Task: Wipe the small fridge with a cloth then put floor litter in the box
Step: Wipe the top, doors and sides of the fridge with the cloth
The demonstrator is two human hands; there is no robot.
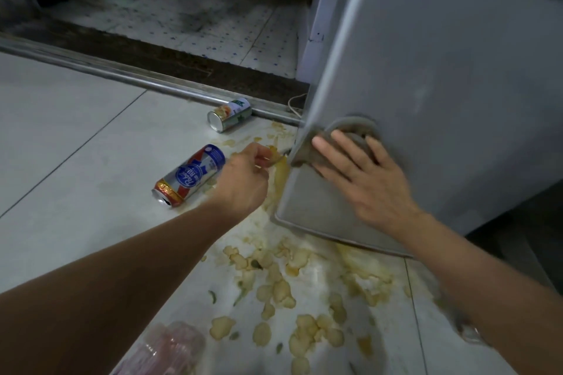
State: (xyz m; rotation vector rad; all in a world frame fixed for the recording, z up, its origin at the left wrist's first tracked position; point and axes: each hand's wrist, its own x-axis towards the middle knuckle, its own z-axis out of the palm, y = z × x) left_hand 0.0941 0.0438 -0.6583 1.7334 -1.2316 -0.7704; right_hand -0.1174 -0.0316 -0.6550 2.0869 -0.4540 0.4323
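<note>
The right hand (365,175) is pressing a grey cloth (320,149) flat-fingered against the smooth grey fridge door (426,100), low at its left edge. The left hand (243,179), fingers curled, is pinching yellowish litter (275,158) off the glossy floor tiles (76,131).

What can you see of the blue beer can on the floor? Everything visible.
The blue beer can looks like metal, printed blue, white and red with a gold band near its top end. It lies on its side on the pale tiled floor, top end toward the camera, opening visible, so it looks opened. No dents show. Its far end is partly hidden behind the left hand, which hovers over it; contact cannot be told. Chip crumbs and a yellowish spill lie just beside it.
</note>
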